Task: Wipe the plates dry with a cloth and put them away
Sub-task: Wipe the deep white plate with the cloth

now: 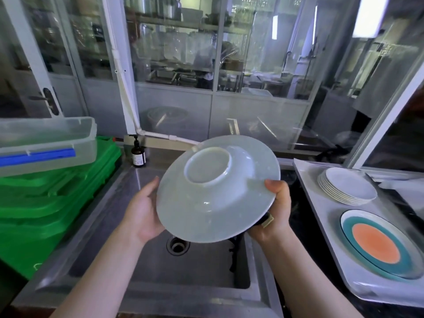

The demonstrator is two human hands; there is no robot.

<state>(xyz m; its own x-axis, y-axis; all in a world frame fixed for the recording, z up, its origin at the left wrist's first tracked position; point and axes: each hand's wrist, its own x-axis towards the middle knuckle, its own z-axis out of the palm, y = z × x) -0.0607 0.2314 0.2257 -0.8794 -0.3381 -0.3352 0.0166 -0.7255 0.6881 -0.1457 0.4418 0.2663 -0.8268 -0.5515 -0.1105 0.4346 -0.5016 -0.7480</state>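
Observation:
I hold a pale grey deep plate (206, 203) upside down over the steel sink (137, 260), its round foot ring facing me. My left hand (143, 212) cups its left rim from below. My right hand (276, 210) grips the right rim, thumb on top, with a dark cloth (266, 220) bearing a pale tag pinched under the plate. On the white tray (321, 203) to the right stand a stack of several white plates (347, 185) and a plate with orange centre and teal ring (378, 244).
Green plastic crates (50, 203) stacked on the left carry a clear lidded tub (46, 143). A brown pump bottle (138, 152) stands at the sink's back left corner. Glass partitions close off the back. The sink drain (177, 245) lies below the plate.

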